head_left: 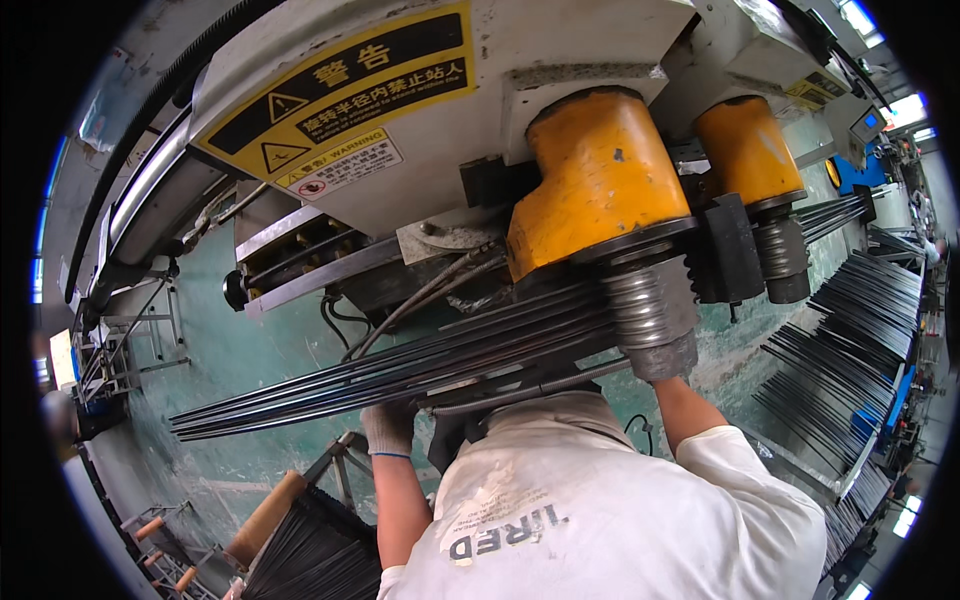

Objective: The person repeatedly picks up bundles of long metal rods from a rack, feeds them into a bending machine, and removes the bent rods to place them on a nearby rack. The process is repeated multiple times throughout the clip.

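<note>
Step in hand looks like steadying the bundle of black rods (500,345) at the machine. To do it well: support the rods evenly from below so the long free ends, mid-left of frame, don't sag or fan out; keep them parallel, esp. near the coil-ribbed cylinder (650,305), right of centre; & keep skin + glove out of any gap b/w rods and cylinder, as that's prob. the worst pinch spot. Worth minding the grey ribbed hose (560,383) just below the bundle too, b/c it could snag.

Rods run slantwise from mid-left up to the centre, under the nearer orange housing (600,170); can't tell if they touch the cylinder.

Pose: L hand, in a pale glove w/ blue cuff edge (388,428), is just below the bundle, left of centre, forearm rising almost vertically from the lower edge. Its fingers are behind the rods, so can't tell if apart or clamped. R forearm (690,412), bare, angles up & left from the shirt sleeve (740,465), right of centre; R hand is hidden behind the cylinder, so finger state & grip unknown.
</note>
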`<action>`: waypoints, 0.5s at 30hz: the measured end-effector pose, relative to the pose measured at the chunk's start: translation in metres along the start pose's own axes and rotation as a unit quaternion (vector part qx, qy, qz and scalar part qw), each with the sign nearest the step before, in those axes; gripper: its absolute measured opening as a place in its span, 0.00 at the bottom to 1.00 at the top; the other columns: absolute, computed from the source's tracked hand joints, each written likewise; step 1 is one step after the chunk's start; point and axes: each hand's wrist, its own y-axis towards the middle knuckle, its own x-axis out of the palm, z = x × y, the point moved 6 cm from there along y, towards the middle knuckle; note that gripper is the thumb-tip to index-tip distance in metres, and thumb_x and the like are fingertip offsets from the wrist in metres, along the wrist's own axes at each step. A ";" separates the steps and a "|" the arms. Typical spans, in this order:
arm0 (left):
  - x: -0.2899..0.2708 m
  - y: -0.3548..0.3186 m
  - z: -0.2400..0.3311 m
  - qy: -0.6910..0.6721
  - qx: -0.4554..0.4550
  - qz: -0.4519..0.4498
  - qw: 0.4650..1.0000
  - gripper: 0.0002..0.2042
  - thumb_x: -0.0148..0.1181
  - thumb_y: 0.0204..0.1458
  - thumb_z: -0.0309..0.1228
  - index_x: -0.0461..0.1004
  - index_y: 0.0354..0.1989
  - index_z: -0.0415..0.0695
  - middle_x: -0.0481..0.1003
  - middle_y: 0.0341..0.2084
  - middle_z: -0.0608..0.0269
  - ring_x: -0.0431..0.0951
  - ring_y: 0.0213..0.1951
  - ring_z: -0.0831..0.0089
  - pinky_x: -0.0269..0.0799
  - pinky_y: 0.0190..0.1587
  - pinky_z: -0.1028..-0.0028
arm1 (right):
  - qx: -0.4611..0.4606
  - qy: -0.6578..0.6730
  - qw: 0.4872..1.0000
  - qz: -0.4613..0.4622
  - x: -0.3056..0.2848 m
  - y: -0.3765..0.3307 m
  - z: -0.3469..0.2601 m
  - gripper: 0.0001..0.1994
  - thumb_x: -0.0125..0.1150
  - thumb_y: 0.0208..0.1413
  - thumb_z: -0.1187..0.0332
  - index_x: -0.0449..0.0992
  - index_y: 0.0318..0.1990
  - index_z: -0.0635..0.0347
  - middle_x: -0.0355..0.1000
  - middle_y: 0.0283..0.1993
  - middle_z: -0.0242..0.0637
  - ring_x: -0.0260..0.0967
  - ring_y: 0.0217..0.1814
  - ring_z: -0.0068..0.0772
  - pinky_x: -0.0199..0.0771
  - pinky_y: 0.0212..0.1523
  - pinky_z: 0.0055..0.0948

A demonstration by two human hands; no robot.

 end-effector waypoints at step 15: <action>-0.013 0.011 -0.007 -0.592 -0.222 0.019 0.774 0.28 0.47 0.80 0.47 0.66 0.77 0.39 0.72 0.74 0.34 0.79 0.65 0.34 0.77 0.70 0.39 | 0.080 0.137 0.986 0.057 0.110 -0.123 0.076 0.23 0.70 0.69 0.55 0.88 0.64 0.59 0.86 0.65 0.52 0.83 0.71 0.52 0.78 0.72 0.41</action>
